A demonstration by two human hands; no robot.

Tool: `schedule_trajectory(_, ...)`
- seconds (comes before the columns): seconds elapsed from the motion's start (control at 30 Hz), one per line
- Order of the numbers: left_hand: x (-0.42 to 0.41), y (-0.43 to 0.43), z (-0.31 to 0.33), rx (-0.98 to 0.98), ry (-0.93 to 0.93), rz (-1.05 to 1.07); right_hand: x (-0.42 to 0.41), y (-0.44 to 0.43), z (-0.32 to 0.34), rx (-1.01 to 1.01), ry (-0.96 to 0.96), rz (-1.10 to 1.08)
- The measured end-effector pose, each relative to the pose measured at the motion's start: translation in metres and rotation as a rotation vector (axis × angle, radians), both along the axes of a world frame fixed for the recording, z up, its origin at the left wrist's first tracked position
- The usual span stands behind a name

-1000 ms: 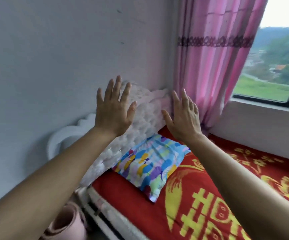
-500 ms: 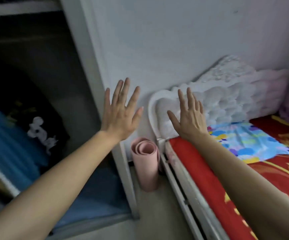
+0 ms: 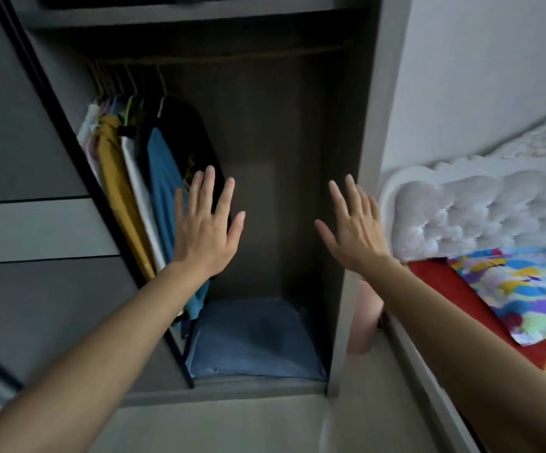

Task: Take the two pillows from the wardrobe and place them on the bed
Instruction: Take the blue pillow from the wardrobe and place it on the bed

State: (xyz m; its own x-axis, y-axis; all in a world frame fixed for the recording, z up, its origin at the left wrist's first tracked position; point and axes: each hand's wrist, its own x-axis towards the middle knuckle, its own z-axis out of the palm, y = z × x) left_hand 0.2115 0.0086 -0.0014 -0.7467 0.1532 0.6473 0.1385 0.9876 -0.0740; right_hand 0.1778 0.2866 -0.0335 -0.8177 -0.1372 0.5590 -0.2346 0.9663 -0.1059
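both grips are spread and empty: left hand (image 3: 204,230) and right hand (image 3: 355,232) face the wardrobe (image 3: 347,289). one patterned pillow (image 3: 523,289) lies at the bed's (image 3: 454,289) head end; the blue pillow (image 3: 252,341) on the wardrobe floor is left.

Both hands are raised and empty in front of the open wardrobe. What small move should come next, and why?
Probably lower both hands to the blue pillow on the wardrobe floor. The left hand and right hand are open, empty and well above it. One colourful pillow already lies on the bed, so the blue one seems to be what remains.
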Motion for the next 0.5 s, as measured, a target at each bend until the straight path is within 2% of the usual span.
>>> schedule_trajectory(0.2, -0.013, -0.073, -0.017, 0.025, -0.058, 0.037, -0.012, -0.075, -0.019, 0.109, -0.065, 0.039)
schedule_trajectory(0.5, -0.088, -0.091, -0.058, 0.041, -0.155, -0.013, -0.083, -0.101, -0.048, 0.103, -0.092, -0.021)
